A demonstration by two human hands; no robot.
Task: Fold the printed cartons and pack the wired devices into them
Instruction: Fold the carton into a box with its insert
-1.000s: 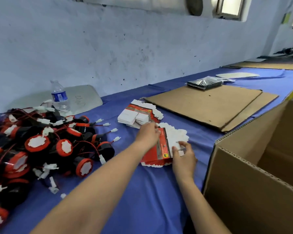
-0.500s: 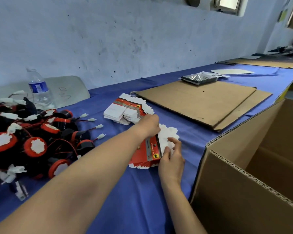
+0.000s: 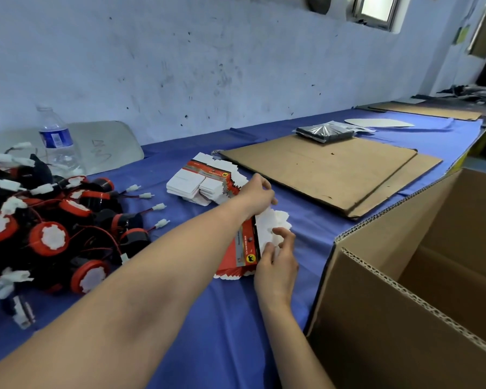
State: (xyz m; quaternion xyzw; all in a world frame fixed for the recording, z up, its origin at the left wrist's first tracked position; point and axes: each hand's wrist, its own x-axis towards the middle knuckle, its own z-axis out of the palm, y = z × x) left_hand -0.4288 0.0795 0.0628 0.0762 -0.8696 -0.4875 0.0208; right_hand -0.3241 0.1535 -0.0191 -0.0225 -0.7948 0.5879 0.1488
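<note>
A stack of flat red-and-white printed cartons (image 3: 243,248) lies on the blue table cover in the middle. My left hand (image 3: 257,195) reaches across and pinches the far edge of the top carton. At the stack's near right corner, my right hand (image 3: 277,262) presses its fingertips on the white flaps. A second carton stack (image 3: 202,182) sits just behind. On the left lies a heap of black-and-red wired devices (image 3: 48,220) with white connectors.
A large open corrugated box (image 3: 421,293) fills the right foreground. Flat cardboard sheets (image 3: 328,169) lie behind the cartons, with a black wrapped packet (image 3: 324,131) on them. A water bottle (image 3: 57,138) stands against the wall at the left.
My left hand has lifted slightly at the top carton's far edge, and my right fingers have spread on the flaps. The view shifted a little; the stacks have not moved.
</note>
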